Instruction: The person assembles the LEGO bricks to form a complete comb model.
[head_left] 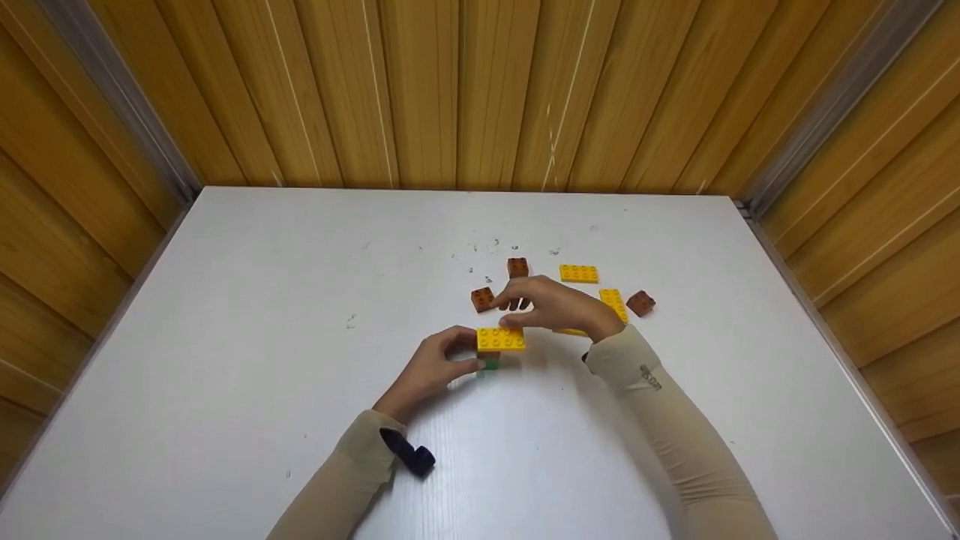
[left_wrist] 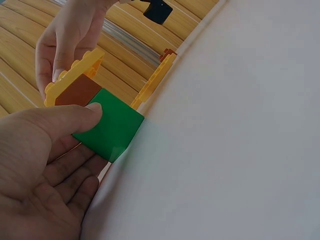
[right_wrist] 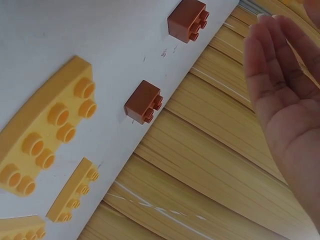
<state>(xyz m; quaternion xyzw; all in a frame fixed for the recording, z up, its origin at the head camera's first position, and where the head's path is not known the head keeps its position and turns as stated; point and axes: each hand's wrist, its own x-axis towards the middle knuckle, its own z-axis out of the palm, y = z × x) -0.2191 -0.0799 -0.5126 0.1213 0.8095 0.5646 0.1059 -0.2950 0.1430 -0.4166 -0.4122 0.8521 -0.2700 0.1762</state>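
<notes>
My left hand [head_left: 435, 364] grips a small upright stack of toy building bricks between thumb and fingers. At its bottom is a green brick [left_wrist: 114, 127], with my left thumb pressed on its side. A brown brick [left_wrist: 77, 94] sits above the green one, and a yellow eight-stud brick [head_left: 501, 340] tops the stack, jutting out to the right. My right hand [head_left: 555, 304] hovers over the stack with its thumb at the yellow brick's far edge. Its other fingers stretch forward, near a loose brown brick [head_left: 481, 299]; the right wrist view shows them straight.
Beyond my right hand lies another brown brick [head_left: 517, 267]. Yellow bricks lie to the right, one at the back [head_left: 579, 273], one beside my right wrist [head_left: 613, 304] and one partly hidden under it. A third brown brick [head_left: 641, 303] is rightmost. Wood-patterned walls surround the white table [head_left: 262, 300].
</notes>
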